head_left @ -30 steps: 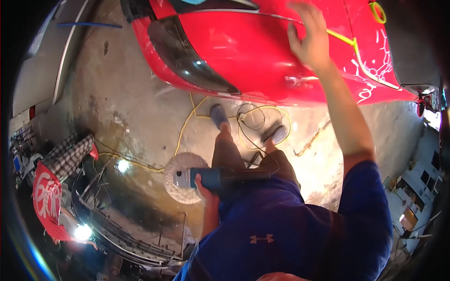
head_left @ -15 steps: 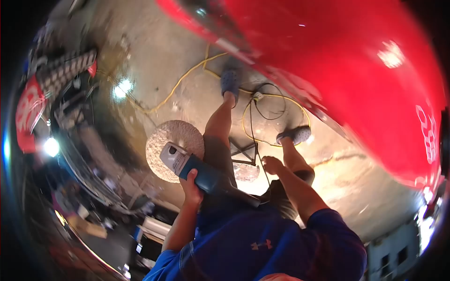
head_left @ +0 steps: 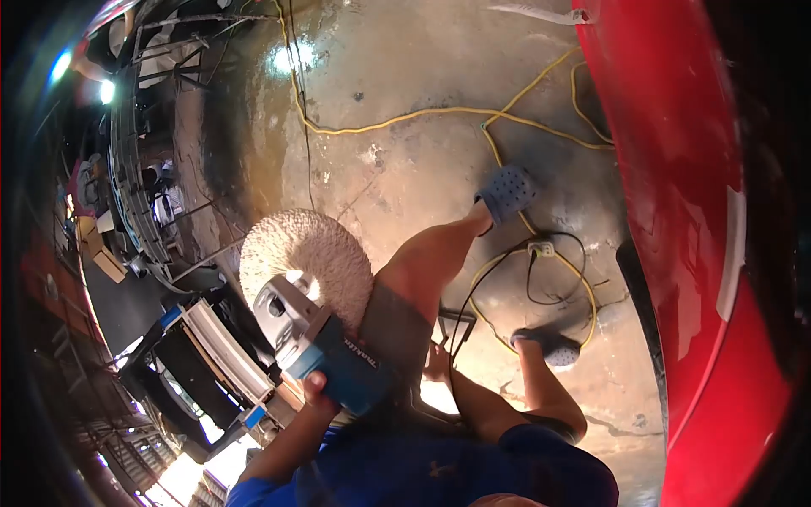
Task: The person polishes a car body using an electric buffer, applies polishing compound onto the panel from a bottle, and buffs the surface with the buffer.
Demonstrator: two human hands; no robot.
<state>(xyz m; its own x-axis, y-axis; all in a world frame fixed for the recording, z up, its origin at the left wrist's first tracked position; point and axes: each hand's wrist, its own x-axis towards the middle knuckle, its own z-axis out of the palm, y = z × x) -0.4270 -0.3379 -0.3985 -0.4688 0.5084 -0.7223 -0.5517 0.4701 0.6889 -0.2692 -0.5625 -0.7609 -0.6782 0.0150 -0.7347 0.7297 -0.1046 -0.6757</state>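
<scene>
My left hand is wrapped round the teal body of a Makita polisher, thumb on the near side. The tool's silver head points up and left. A round, fluffy cream wool pad is on the head and lies against my left thigh. My right hand is low between my legs, beside a black power cord and a dark metal frame. Its fingers are partly hidden, and I cannot tell whether they grip anything.
A glossy red vehicle panel runs down the right side. A yellow extension cord crosses the concrete floor and loops near my feet, with a white outlet block. Racks and boxes crowd the left.
My view has swung, so the red panel now sits farther right. The polisher is turned more upright, still in my left hand. My right hand has come in lower, closer to my legs.
</scene>
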